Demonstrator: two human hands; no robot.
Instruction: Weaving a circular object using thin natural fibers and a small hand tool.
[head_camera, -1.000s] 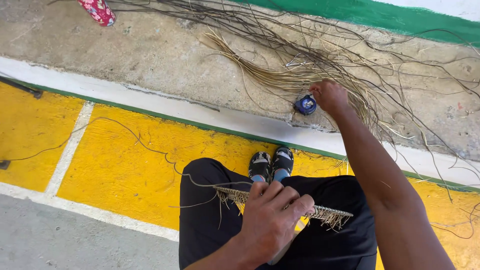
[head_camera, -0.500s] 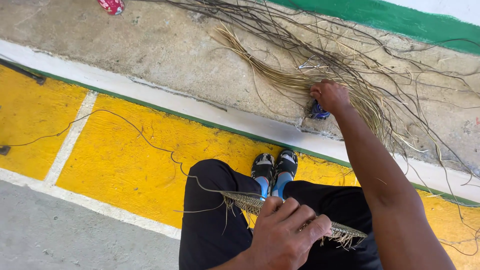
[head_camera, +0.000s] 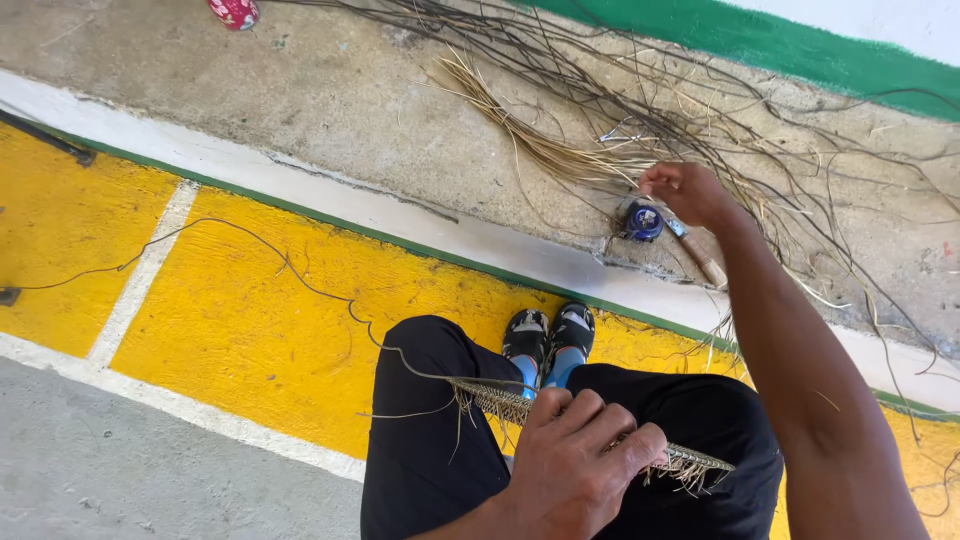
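The fingers (head_camera: 590, 425) of the left hand (head_camera: 575, 470) are curled down over a flat woven strip (head_camera: 690, 462) that lies across the person's lap, pinning it against the black trousers (head_camera: 430, 450); its frayed end sticks out to the right and a long loose strand (head_camera: 300, 280) trails off to the left over the yellow painted floor (head_camera: 250, 330). The right hand (head_camera: 690, 192) is stretched out to the concrete ledge (head_camera: 330, 110), fingers pinched among the pale fibres (head_camera: 540, 150) (whether they have actually caught one, I cannot tell).

The likely trouble is a tangle: the pale bundle lies mixed with dark twigs (head_camera: 600, 90), so a pull could drag several strands at once. A small blue round object (head_camera: 644, 221) and a wooden-handled tool (head_camera: 695, 255) sit just beside that hand near the ledge's edge and could be knocked off. With only one hand holding it, the woven strip might also slide or loosen at its frayed end.
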